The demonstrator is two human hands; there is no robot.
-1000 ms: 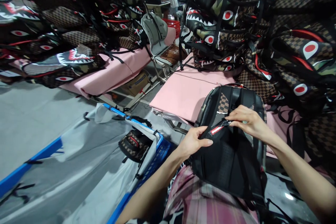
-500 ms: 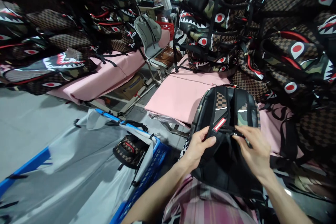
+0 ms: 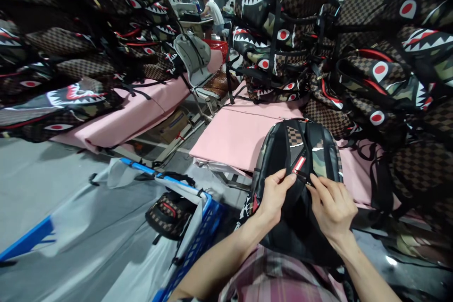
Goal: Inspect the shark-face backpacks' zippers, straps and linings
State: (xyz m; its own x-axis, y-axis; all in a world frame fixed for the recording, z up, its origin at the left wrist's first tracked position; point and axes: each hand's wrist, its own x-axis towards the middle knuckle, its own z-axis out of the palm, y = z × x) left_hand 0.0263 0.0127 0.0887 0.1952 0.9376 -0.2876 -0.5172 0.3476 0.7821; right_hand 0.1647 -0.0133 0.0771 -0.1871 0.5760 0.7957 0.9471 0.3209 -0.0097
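A black backpack [image 3: 300, 151] with camouflage and checkered panels rests on my lap, its back panel towards me. My left hand [image 3: 274, 196] grips its left side, thumb near a small red label [image 3: 299, 164] on the shoulder strap. My right hand [image 3: 331, 205] is closed in a pinch on the black strap just right of that label. Both hands lie close together on the upper middle of the backpack.
A pink-covered table [image 3: 240, 134] lies ahead, another pink table [image 3: 134, 113] at the left. Piles of shark-mouth backpacks [image 3: 371, 66] stand at the right and left [image 3: 71, 56]. A blue crate [image 3: 201, 231] lined with grey plastic holds a checkered bag [image 3: 168, 212]. A person [image 3: 212, 12] works far back.
My right hand has come down from the top right to sit beside my left hand at the red label. The backpack has tilted more upright and the view has swung slightly.
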